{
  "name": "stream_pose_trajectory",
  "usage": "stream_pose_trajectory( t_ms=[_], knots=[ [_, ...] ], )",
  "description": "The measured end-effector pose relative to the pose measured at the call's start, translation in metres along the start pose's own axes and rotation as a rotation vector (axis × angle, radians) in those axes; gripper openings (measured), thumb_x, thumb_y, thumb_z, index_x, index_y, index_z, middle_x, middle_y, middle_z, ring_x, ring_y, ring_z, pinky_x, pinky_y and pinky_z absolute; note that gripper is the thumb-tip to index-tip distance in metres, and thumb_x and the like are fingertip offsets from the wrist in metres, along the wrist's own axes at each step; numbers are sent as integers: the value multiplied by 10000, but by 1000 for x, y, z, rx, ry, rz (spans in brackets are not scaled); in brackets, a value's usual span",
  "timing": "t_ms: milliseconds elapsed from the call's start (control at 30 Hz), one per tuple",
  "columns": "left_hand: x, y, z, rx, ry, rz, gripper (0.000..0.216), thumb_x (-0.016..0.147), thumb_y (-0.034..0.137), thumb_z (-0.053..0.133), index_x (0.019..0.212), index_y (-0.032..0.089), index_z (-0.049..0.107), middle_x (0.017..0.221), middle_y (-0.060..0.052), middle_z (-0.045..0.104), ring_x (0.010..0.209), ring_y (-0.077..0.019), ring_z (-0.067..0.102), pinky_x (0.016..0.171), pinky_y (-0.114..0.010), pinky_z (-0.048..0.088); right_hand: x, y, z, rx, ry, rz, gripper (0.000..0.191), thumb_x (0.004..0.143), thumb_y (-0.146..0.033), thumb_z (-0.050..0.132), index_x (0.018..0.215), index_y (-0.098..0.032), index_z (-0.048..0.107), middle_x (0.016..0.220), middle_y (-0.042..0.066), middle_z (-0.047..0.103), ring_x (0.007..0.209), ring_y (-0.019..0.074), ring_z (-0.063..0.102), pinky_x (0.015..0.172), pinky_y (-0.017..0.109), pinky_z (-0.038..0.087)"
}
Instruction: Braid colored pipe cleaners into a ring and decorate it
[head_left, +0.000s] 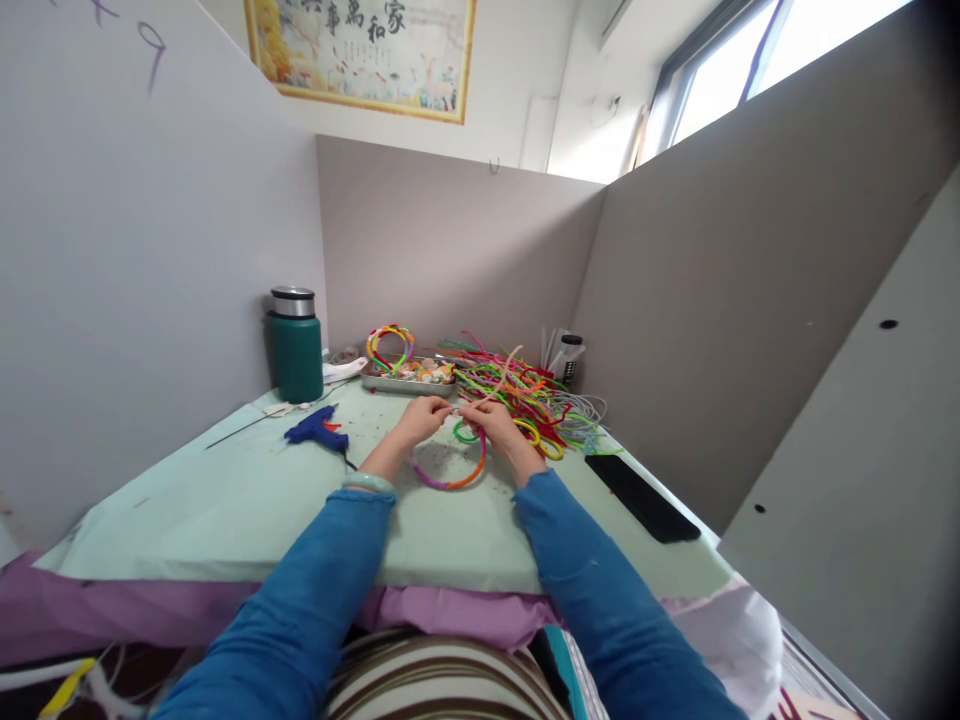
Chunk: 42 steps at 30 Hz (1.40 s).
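Both hands meet over the middle of the table, holding a hoop (450, 485) wrapped in purple and orange fuzzy pipe cleaner. The fingers of my left hand (424, 416) are pinched together at the hoop's far side. Just beside it, my right hand (489, 416) is closed on a pale pink pipe cleaner (510, 368), whose free end sticks up and to the right. Where the strand meets the hoop is hidden by the fingers. Green and yellow rings (551, 450) lie partly behind my right hand.
A blue glue gun (319, 428) lies left, near a green bottle (295, 350). At the back are a metal tray (409, 384) of small pieces, finished colourful hoops (390, 348) and a pipe cleaner heap (517, 390). A black phone (641, 497) lies right. Grey partitions (450, 230) surround the table.
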<state>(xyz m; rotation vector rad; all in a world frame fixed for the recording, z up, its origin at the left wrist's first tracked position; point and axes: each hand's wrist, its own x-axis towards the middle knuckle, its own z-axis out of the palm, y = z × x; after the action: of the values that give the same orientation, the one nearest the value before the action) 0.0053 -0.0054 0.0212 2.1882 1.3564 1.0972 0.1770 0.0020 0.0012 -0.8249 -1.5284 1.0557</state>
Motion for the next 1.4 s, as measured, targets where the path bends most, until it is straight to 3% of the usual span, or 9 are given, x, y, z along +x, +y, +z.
stream_pose_trajectory(
  t_ms=[367, 633, 1100, 1400],
  knots=[
    [-5, 6, 0, 60, -96, 42, 310, 769, 366, 483, 682, 139, 675, 577, -10, 572, 560, -123, 445, 554, -235, 323, 0, -3, 3, -232, 124, -282, 209, 673, -374, 671, 621, -171, 670, 684, 25, 634, 704, 159, 557, 673, 272, 417],
    [-4, -2, 8, 12, -149, 84, 330, 745, 413, 517, 648, 120, 632, 522, 36, 430, 543, -90, 342, 524, -217, 253, 0, 0, 4, -191, 89, -141, 294, 675, -440, 649, 644, -148, 641, 598, -5, 563, 575, 117, 481, 550, 245, 355],
    [-4, 2, 6, 82, -118, 177, 293, 786, 328, 494, 659, 123, 661, 527, 20, 494, 541, -90, 378, 525, -210, 257, 3, 7, 3, -72, 82, -73, 312, 665, -452, 667, 611, -164, 559, 504, -50, 443, 469, 77, 361, 468, 238, 263],
    [-9, 14, 0, 3, -79, 197, 313, 794, 357, 491, 692, 122, 670, 561, 13, 533, 550, -91, 390, 518, -204, 283, 4, 3, 3, 211, 93, 131, 375, 518, -423, 783, 602, -176, 513, 480, -66, 417, 428, 61, 336, 435, 234, 231]
  ],
)
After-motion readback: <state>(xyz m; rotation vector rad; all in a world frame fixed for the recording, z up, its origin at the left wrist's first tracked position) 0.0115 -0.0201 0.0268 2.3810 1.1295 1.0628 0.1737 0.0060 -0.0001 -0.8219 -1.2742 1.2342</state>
